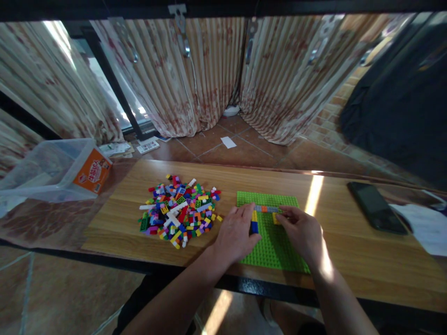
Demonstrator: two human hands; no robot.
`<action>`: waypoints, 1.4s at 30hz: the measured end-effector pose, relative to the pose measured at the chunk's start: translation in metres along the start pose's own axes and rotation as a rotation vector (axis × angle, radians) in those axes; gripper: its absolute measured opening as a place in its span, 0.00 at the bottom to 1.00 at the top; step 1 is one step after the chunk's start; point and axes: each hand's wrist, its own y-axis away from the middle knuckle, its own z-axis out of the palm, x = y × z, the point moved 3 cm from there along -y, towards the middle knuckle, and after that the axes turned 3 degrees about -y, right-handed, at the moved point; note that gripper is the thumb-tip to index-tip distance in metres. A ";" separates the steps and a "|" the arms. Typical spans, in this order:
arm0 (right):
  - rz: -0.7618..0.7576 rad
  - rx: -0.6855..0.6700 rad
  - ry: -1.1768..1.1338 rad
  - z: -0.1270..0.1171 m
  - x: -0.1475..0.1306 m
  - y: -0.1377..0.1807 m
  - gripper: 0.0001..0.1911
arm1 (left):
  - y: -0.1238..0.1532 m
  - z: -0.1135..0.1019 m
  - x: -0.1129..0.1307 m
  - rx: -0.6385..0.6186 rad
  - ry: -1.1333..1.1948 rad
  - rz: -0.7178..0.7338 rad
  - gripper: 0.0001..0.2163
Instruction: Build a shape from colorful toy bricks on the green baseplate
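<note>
A green studded baseplate [268, 253] lies on the wooden table. Across its upper part runs a row of grey and orange building bricks [264, 209]. My left hand [236, 235] rests over the plate's left side, fingers stretched out and thumb apart. Beside its fingers are blue and yellow bricks [254, 226], partly covered. At the row's right end, my right hand [302, 232] has its fingertips pinched together; anything between them is hidden. A yellow brick [275, 218] sits by the right thumb. Left of the plate is a loose pile of mixed-colour bricks [181, 211].
A clear plastic tub [45, 163] with an orange label stands at the far left. Toward the right lie a dark phone [377, 207] and white paper [424, 228]. Curtains [209, 74] hang beyond the table [331, 242], and a dark cloth-like shape [398, 102] rises at right.
</note>
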 end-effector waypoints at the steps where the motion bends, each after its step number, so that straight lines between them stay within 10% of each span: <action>1: 0.005 -0.001 -0.008 0.000 0.001 0.000 0.20 | 0.000 0.000 0.000 -0.001 0.004 -0.001 0.33; 42: 0.027 -0.273 -0.376 -0.010 0.015 -0.010 0.14 | 0.009 0.008 0.023 0.078 -0.160 0.156 0.27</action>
